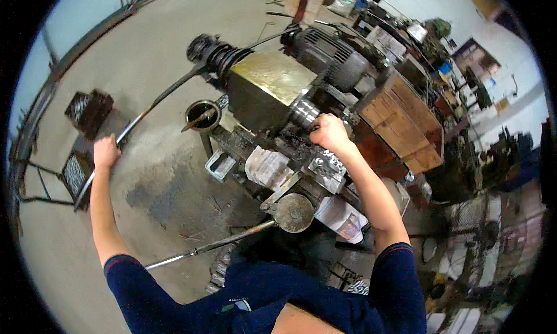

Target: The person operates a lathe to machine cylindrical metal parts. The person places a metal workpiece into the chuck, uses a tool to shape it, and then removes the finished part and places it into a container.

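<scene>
My left hand (106,152) is wrapped round a long metal lever (152,105), near its lower end at the left. The lever runs up to the dark end of a lathe-like machine with a yellowish metal housing (270,76). My right hand (332,132) is closed, its fingers curled at the shiny round chuck (304,112) on the front of that housing. What its fingers hold, if anything, is hidden. Shiny metal shavings or parts (326,170) lie below the right hand on the machine bed.
A second lever (232,239) reaches left from a round metal disc (294,213) near my body. A dark pot with a stick (203,115) stands beside the bed. A ribbed motor (336,55) sits behind the housing, and a wooden box (400,122) stands to the right.
</scene>
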{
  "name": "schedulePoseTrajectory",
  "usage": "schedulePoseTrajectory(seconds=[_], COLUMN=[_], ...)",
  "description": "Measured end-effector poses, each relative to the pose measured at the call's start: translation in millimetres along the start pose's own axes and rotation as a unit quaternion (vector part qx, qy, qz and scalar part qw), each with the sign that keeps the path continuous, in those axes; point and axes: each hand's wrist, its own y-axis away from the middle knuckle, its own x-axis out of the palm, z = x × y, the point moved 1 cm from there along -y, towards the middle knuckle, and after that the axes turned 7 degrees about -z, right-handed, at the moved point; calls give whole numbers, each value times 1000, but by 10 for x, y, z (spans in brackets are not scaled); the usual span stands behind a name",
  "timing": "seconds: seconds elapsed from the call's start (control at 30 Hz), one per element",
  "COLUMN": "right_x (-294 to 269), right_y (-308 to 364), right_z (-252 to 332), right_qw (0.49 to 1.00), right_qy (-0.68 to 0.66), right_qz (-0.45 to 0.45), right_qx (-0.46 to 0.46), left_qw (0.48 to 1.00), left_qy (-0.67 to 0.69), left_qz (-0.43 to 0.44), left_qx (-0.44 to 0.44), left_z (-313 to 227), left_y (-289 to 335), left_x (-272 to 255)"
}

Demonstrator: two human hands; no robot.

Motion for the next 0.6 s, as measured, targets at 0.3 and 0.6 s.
schedulePoseTrajectory(seconds=[0.3, 0.6], right_x=[-998, -1277], right_y=[1405, 3632], right_z=[-194, -1131], right_qw=[982, 921], right_qy=[-93, -11], right_qz=[-161, -73], right_qx=[18, 383], left_qw=[855, 951], left_qy=[478, 56], left_qz=[-84, 173], left_qx=[-181, 250], left_z=[-1724, -3041], left_y=[195, 27], left_x=[370, 892])
